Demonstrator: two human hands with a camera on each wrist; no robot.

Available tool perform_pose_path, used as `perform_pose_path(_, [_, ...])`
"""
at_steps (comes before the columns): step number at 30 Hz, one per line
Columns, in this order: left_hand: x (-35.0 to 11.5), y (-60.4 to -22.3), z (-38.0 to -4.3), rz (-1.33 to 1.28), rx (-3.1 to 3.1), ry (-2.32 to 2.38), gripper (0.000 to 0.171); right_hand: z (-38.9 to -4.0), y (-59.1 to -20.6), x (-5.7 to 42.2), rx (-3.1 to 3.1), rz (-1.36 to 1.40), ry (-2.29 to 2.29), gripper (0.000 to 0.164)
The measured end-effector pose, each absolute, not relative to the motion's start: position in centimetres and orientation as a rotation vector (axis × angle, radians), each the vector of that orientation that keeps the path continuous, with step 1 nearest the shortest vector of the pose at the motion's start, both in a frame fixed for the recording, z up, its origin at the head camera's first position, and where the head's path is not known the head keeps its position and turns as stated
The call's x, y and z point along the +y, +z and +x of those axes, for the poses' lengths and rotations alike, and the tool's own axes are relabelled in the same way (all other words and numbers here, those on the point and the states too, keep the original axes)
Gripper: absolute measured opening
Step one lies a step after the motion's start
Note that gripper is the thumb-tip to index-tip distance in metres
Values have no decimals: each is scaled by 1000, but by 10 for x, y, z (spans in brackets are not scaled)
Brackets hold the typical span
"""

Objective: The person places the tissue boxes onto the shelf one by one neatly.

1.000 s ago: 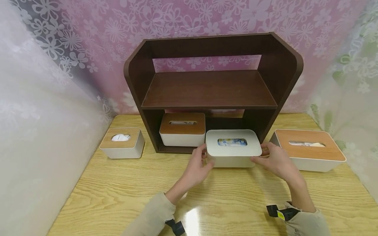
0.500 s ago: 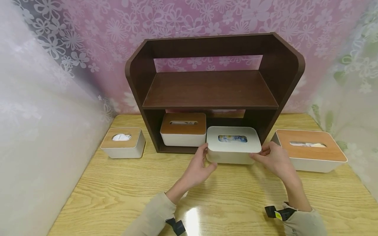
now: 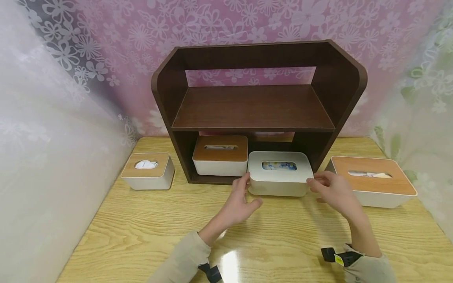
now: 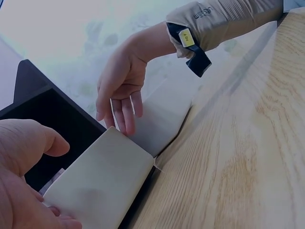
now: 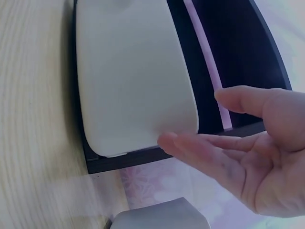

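An all-white tissue box point(image 3: 277, 186) with a blue-patterned pack showing through its slot sits in the right part of the lower compartment of the dark brown shelf point(image 3: 253, 106). Its front juts out past the shelf's edge. My left hand point(image 3: 235, 206) rests its fingertips by the box's left side, thumb held off the front. At the opposite end, my right hand point(image 3: 334, 194) has its fingers at the right corner; the right wrist view shows them fairly straight with the thumb apart. Just left of the white box stands a tissue box with a brown wooden lid point(image 3: 221, 157).
A small wood-lidded tissue box point(image 3: 146, 173) is on the table point(image 3: 148, 232) left of the shelf. To the right, close to my right hand, lies a long wood-lidded tissue box point(image 3: 375, 181). Flowered curtains point(image 3: 106, 51) hang behind and at both sides.
The white box has moved a little farther back into the shelf. My right thumb has come away from its front, and my right hand has shifted slightly right. The left hand has barely moved.
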State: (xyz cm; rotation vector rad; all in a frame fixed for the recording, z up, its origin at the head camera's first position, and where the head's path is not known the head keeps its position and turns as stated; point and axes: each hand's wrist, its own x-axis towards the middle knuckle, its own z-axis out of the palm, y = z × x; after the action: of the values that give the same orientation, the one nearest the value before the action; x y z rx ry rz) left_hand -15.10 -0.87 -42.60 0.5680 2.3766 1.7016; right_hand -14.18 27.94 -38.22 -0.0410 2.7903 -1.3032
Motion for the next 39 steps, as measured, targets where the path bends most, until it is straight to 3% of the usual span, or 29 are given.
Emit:
perform_pose_path(23, [-14,-430,-152,654,2279,1672,87,-141,-378,291,2481,-302,-1497,75])
perform_pose_path(39, [-11,-433,-157,740,2276,1592,91,-140,-387,276,2505,-390,-1356,73])
